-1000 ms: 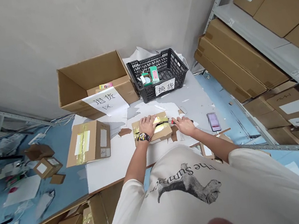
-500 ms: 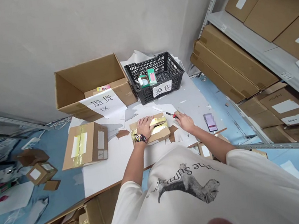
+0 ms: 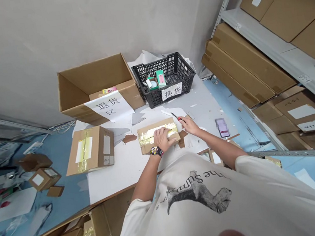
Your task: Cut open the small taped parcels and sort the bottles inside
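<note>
In front of me a small cardboard box (image 3: 144,129) lies on the table, with shiny yellow tape along its top. My left hand (image 3: 163,139), with a watch at its wrist, rests flat on the box's top, its fingers stretched over the tape. Just beyond the box's right end, my right hand (image 3: 190,125) is closed around a utility knife (image 3: 175,116). The dark blade end points up and left, apart from the box. Most of the knife's handle is hidden in my fingers.
A large open carton (image 3: 94,78) and a black plastic crate (image 3: 167,80) holding small packages stand at the back of the white table (image 3: 105,186). A taped box (image 3: 88,150) sits left, a phone (image 3: 222,128) right. Shelves with cartons (image 3: 255,70) rise at right.
My left hand has slid to the right across the box, over where a dark gap showed between the taped flaps. My right hand and the knife have moved slightly left and turned.
</note>
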`<control>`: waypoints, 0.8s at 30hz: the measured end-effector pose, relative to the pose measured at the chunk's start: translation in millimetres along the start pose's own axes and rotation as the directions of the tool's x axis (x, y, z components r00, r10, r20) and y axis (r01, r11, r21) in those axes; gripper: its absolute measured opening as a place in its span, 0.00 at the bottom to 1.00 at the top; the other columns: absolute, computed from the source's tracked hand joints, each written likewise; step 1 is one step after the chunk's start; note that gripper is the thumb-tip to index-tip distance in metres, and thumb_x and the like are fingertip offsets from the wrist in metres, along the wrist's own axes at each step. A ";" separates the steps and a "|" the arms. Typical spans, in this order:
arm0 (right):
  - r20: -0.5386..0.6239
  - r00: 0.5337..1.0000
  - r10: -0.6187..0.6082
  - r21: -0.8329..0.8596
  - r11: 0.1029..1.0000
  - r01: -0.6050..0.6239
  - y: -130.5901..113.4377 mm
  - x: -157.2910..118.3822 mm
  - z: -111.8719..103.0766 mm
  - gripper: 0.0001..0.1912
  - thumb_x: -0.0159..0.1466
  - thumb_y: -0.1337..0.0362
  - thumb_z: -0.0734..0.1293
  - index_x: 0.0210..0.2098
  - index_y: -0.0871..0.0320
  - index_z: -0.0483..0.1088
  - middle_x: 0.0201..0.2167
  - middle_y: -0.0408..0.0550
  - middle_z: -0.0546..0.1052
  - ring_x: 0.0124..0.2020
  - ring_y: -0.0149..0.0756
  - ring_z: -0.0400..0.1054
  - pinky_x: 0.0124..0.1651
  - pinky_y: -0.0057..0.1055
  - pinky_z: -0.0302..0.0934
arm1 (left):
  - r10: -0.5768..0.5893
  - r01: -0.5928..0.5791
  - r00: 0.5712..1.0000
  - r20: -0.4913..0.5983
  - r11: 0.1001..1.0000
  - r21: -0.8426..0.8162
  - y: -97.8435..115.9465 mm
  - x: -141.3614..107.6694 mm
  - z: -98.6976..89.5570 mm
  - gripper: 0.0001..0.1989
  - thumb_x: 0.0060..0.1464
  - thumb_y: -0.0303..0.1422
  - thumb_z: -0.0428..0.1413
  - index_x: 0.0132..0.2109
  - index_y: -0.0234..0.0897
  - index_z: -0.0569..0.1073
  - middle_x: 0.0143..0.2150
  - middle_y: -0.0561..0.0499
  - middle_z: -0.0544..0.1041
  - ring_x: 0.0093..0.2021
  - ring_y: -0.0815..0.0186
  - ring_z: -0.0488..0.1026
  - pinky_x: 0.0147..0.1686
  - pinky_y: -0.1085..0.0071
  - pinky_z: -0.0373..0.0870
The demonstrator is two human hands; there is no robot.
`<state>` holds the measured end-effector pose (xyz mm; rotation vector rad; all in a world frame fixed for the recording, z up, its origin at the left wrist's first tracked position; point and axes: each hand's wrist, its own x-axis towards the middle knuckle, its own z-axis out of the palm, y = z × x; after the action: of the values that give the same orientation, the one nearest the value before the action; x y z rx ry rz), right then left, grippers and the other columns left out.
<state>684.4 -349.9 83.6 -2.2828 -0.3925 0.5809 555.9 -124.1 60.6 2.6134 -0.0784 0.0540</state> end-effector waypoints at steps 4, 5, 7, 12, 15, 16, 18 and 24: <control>0.062 0.998 -0.017 -0.298 0.954 0.035 -33.6 35.7 7.1 0.38 0.68 0.49 0.80 0.74 0.48 0.71 0.57 0.53 0.85 0.55 0.51 0.80 0.54 0.34 0.71 | -0.057 0.057 0.996 0.075 0.998 0.002 6.4 5.0 0.4 0.35 0.60 0.55 0.68 0.67 0.42 0.78 0.61 0.40 0.77 0.64 0.44 0.71 0.75 0.45 0.51; 0.094 0.996 0.007 -0.340 0.940 0.026 -39.9 43.1 10.0 0.40 0.65 0.50 0.82 0.73 0.48 0.72 0.57 0.54 0.85 0.56 0.52 0.80 0.53 0.34 0.71 | -0.089 0.089 0.991 0.099 0.996 0.004 7.7 6.9 -0.1 0.36 0.59 0.56 0.69 0.67 0.43 0.78 0.61 0.41 0.77 0.64 0.44 0.71 0.75 0.45 0.50; 0.132 0.990 0.048 -0.390 0.921 0.007 -49.9 54.2 15.4 0.38 0.63 0.52 0.84 0.70 0.49 0.75 0.57 0.55 0.85 0.56 0.53 0.81 0.51 0.33 0.70 | -0.163 0.161 0.976 0.148 0.987 0.019 10.6 11.5 -1.6 0.38 0.54 0.57 0.72 0.66 0.44 0.78 0.60 0.42 0.76 0.64 0.44 0.71 0.74 0.45 0.53; 0.155 0.985 0.073 -0.430 0.903 0.001 -62.0 60.4 16.2 0.35 0.62 0.53 0.85 0.65 0.51 0.76 0.57 0.56 0.85 0.55 0.51 0.81 0.48 0.31 0.69 | -0.197 0.186 0.965 0.173 0.980 0.078 22.2 16.0 -6.5 0.46 0.45 0.52 0.79 0.67 0.42 0.75 0.64 0.40 0.73 0.66 0.41 0.69 0.72 0.44 0.57; 0.156 0.985 0.077 -0.316 0.948 -0.024 -54.6 50.9 4.2 0.32 0.68 0.50 0.81 0.66 0.51 0.72 0.54 0.54 0.86 0.42 0.43 0.83 0.41 0.28 0.70 | -0.149 0.130 0.975 0.163 0.984 0.122 29.4 9.9 -9.1 0.46 0.44 0.45 0.80 0.67 0.44 0.73 0.68 0.38 0.72 0.68 0.39 0.68 0.75 0.35 0.52; 0.159 0.984 0.082 -0.256 0.966 -0.039 -48.4 45.6 -1.9 0.28 0.72 0.49 0.78 0.65 0.52 0.71 0.51 0.52 0.86 0.35 0.40 0.82 0.37 0.28 0.69 | -0.135 0.112 0.976 0.172 0.984 0.135 31.1 7.5 -9.8 0.46 0.43 0.42 0.81 0.68 0.45 0.73 0.70 0.38 0.72 0.69 0.38 0.67 0.75 0.31 0.50; 0.194 0.978 0.078 -0.134 0.990 -0.052 -31.0 32.5 -16.8 0.22 0.78 0.47 0.69 0.63 0.53 0.70 0.40 0.48 0.86 0.25 0.36 0.77 0.31 0.28 0.68 | -0.111 0.083 0.976 0.190 0.985 0.149 33.1 3.5 -11.0 0.48 0.41 0.38 0.81 0.68 0.47 0.72 0.71 0.36 0.71 0.70 0.35 0.65 0.74 0.24 0.49; 0.465 0.885 0.024 0.051 0.997 -0.054 20.1 -5.0 -62.4 0.22 0.75 0.40 0.70 0.49 0.53 0.74 0.19 0.36 0.72 0.17 0.35 0.69 0.24 0.28 0.64 | -0.069 0.051 0.988 0.140 0.991 0.127 30.5 2.2 -10.3 0.43 0.44 0.35 0.78 0.67 0.47 0.74 0.79 0.33 0.66 0.71 0.32 0.66 0.72 0.20 0.52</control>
<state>714.4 -402.4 109.6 -2.0782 -0.5496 1.1539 555.8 -145.3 84.9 2.7387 -0.0479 -0.1559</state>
